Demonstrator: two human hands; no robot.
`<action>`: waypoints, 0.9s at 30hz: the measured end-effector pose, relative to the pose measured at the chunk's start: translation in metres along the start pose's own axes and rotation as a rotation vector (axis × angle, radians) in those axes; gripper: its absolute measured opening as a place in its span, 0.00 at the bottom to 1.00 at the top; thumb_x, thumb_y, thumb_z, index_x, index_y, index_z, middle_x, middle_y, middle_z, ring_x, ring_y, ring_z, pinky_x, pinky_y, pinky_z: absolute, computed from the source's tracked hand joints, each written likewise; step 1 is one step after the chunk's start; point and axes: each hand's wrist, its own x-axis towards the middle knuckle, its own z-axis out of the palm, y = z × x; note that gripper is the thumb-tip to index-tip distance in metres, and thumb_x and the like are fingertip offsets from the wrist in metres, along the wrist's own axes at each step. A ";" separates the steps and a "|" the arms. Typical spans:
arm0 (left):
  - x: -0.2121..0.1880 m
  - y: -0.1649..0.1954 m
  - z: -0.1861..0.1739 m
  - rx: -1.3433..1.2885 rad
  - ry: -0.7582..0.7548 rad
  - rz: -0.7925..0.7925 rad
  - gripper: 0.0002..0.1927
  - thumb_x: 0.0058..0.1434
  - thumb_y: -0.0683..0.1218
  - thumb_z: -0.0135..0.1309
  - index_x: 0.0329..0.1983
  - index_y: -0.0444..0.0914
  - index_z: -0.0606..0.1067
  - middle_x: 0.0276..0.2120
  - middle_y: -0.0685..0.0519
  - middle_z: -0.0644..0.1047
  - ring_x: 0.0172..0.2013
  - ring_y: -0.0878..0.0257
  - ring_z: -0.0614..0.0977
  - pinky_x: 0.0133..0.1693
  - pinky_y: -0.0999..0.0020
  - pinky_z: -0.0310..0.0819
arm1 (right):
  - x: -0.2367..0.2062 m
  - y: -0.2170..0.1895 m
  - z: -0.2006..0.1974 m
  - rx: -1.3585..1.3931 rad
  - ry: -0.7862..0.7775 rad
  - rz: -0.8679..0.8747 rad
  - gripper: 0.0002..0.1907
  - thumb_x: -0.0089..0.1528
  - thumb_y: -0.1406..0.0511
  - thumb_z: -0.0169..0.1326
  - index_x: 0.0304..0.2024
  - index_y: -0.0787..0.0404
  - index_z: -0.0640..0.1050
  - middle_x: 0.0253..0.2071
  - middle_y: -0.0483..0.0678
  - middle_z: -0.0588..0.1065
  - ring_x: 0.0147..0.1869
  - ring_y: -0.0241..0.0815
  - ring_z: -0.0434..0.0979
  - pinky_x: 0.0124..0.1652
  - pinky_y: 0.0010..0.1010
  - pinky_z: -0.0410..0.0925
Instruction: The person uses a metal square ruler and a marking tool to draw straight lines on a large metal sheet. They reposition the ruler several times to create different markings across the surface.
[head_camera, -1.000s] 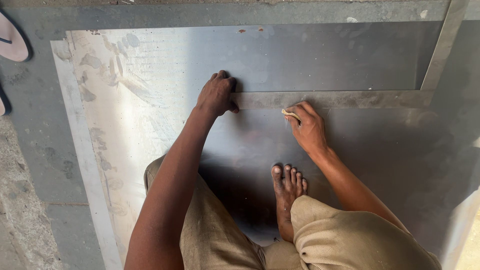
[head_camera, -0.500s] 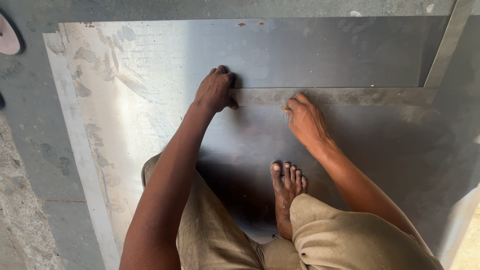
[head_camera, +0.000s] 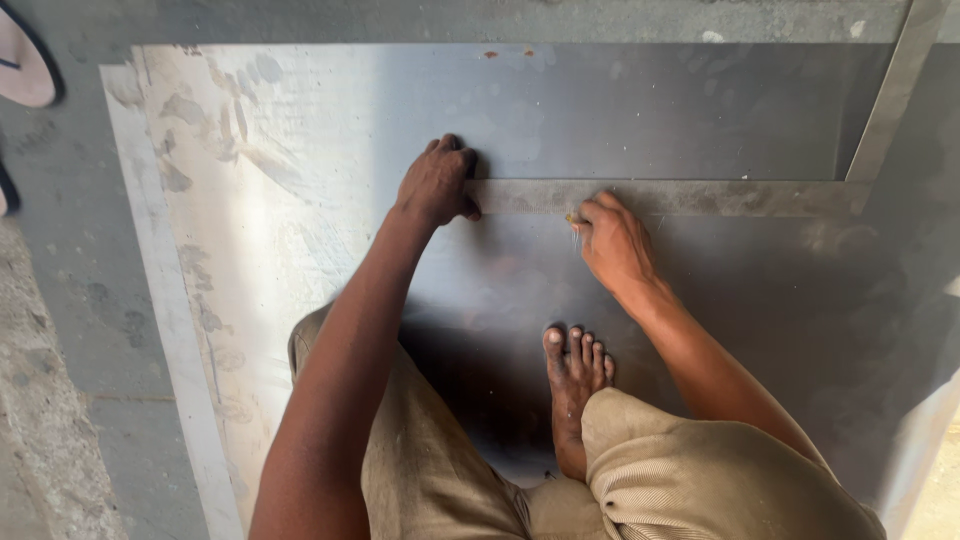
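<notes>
A large grey metal sheet (head_camera: 640, 110) lies flat on the floor, and I squat on it with one bare foot (head_camera: 573, 375) planted on the metal. A long L-shaped metal square (head_camera: 700, 197) rests across the sheet. My left hand (head_camera: 437, 183) presses down on the left end of the square's long arm. My right hand (head_camera: 612, 243) is closed around a small yellowish marking tool (head_camera: 574, 218), its tip against the lower edge of the square.
The square's short arm (head_camera: 890, 95) runs up toward the top right corner. A sandal (head_camera: 25, 70) lies on the concrete floor (head_camera: 60, 300) at the upper left. The sheet's left edge (head_camera: 160, 300) is bright and smudged.
My right hand has slid left along the lower edge of the square, toward my left hand. The left hand stays pressed on the square's end.
</notes>
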 end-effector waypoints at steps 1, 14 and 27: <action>0.000 0.001 -0.002 0.009 -0.006 -0.008 0.34 0.34 0.48 0.79 0.46 0.39 0.79 0.53 0.50 0.74 0.57 0.52 0.75 0.61 0.61 0.72 | -0.001 0.001 -0.003 0.008 -0.023 0.016 0.09 0.66 0.67 0.59 0.34 0.69 0.79 0.41 0.54 0.76 0.41 0.56 0.80 0.42 0.45 0.71; -0.001 0.004 -0.008 -0.004 -0.029 -0.043 0.37 0.34 0.48 0.79 0.51 0.41 0.79 0.54 0.51 0.74 0.58 0.54 0.74 0.62 0.61 0.72 | -0.014 -0.008 0.008 0.243 0.337 -0.081 0.08 0.59 0.71 0.62 0.42 0.64 0.81 0.42 0.50 0.78 0.43 0.52 0.81 0.42 0.39 0.73; 0.001 0.002 -0.003 0.000 -0.043 -0.065 0.39 0.32 0.47 0.79 0.51 0.41 0.79 0.56 0.52 0.74 0.59 0.55 0.74 0.63 0.63 0.69 | -0.007 -0.006 0.012 0.127 0.284 -0.060 0.04 0.60 0.72 0.60 0.37 0.67 0.80 0.40 0.50 0.77 0.39 0.52 0.80 0.38 0.41 0.72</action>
